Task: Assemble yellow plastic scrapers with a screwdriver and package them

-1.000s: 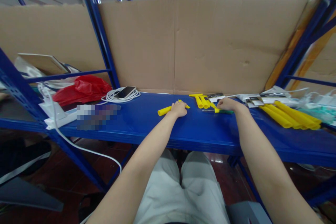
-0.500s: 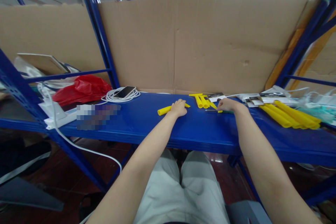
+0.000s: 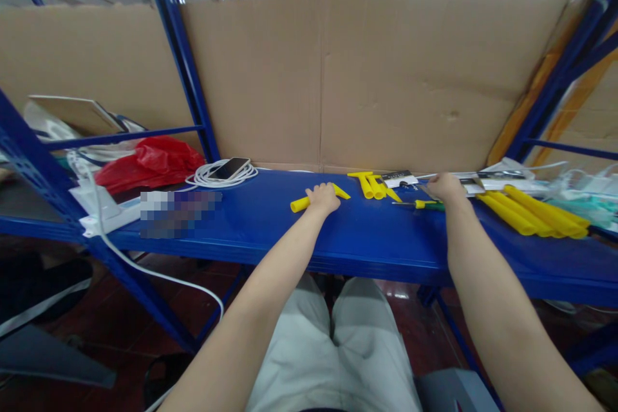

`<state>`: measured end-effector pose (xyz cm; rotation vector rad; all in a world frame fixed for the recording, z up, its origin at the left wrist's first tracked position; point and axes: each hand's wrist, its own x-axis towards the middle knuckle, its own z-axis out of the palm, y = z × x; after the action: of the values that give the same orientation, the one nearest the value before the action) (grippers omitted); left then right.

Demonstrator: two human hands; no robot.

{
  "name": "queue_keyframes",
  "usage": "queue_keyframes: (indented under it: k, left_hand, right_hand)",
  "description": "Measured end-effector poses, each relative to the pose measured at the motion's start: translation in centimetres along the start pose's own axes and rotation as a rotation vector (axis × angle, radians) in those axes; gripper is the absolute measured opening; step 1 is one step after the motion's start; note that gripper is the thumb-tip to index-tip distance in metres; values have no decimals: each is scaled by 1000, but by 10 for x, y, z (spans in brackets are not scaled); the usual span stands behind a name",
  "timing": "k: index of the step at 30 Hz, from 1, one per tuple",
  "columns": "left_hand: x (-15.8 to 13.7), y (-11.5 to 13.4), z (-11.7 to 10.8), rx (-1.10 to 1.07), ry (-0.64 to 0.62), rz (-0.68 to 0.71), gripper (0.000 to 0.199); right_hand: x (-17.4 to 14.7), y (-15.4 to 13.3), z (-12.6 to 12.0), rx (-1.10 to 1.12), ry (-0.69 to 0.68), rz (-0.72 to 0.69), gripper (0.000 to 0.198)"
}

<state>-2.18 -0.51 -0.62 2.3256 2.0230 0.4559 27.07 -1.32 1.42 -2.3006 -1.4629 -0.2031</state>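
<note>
On the blue shelf top (image 3: 376, 238), my left hand (image 3: 324, 198) is closed around a yellow hammer-shaped plastic piece (image 3: 300, 205). The tube end sticks out on the left, and a pointed head shows past my fingers on the right. My right hand (image 3: 447, 187) is closed at the edge of the white and black packets (image 3: 468, 185); what its fingers pinch is hidden. Just below it lies a screwdriver (image 3: 422, 205) with a yellow and green handle, its shaft pointing left. Between my hands, several similar yellow pieces (image 3: 369, 187) lie beside a black and white label card (image 3: 400, 179).
Several yellow tubes (image 3: 535, 212) lie at the right, near a clear bag with greenish contents (image 3: 584, 190). To the left are a phone (image 3: 230, 169) on a coiled white cable (image 3: 207, 175) and a red plastic bag (image 3: 154, 164). A cardboard panel (image 3: 386, 77) stands behind.
My right hand has left the screwdriver and moved right and slightly back to the packets. The screwdriver lies farther right than before. My left hand stays on the yellow piece, shifted slightly left.
</note>
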Motion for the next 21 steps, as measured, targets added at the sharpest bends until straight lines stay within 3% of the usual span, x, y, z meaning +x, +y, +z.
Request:
queue_keyframes:
  k: [3, 12, 17, 21]
  left_hand:
    - [1, 0, 1, -6, 6, 2, 42]
    - [-2, 1, -1, -20, 10, 5, 43]
    - [-5, 3, -5, -37, 5, 23, 44]
    - [-6, 3, -6, -43, -1, 20, 42]
  right_hand:
    - [-8, -3, -2, 103, 115, 224, 39]
    - [-15, -3, 0, 231, 186, 297, 39]
    - [-10, -2, 3, 97, 42, 340, 33]
    - [-9, 0, 9, 103, -39, 383, 55]
